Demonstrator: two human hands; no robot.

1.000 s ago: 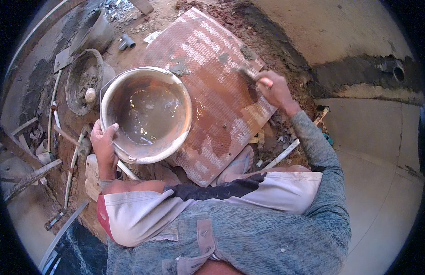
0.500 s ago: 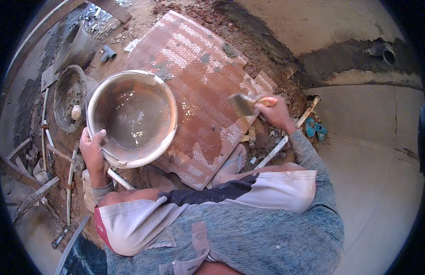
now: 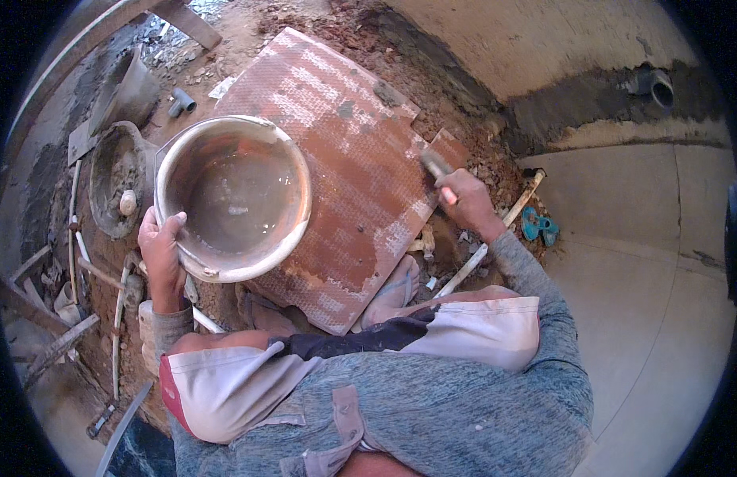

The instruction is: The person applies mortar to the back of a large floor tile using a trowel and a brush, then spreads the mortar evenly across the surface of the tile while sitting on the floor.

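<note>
My left hand (image 3: 161, 253) grips the near left rim of a white bucket (image 3: 294, 175) holding murky grey-brown water. My right hand (image 3: 465, 200) is closed round the handle of a flat brush (image 3: 432, 161), whose head is over the right part of a large reddish tile (image 3: 317, 83) with a waffle-textured face, wet brown patches, whitish streaks and grey mortar spots. The bucket is over the tile's left side. My sandalled foot (image 3: 388, 296) shows at the tile's near edge.
Left are a mortar-filled tub (image 3: 106, 181), another tub (image 3: 134, 83), grey pipe fitting (image 3: 181, 102), wooden bars (image 3: 62, 346) and thin pipes. Right are a white pipe (image 3: 511, 215), teal object (image 3: 535, 225), wall with pipe opening (image 3: 661, 91) and pale flooring (image 3: 638, 302). Rubble lies around.
My right hand and the brush first moved toward me, then the brush head swung back up along the tile's right side. The view shifted slightly; my left hand still grips the bucket.
</note>
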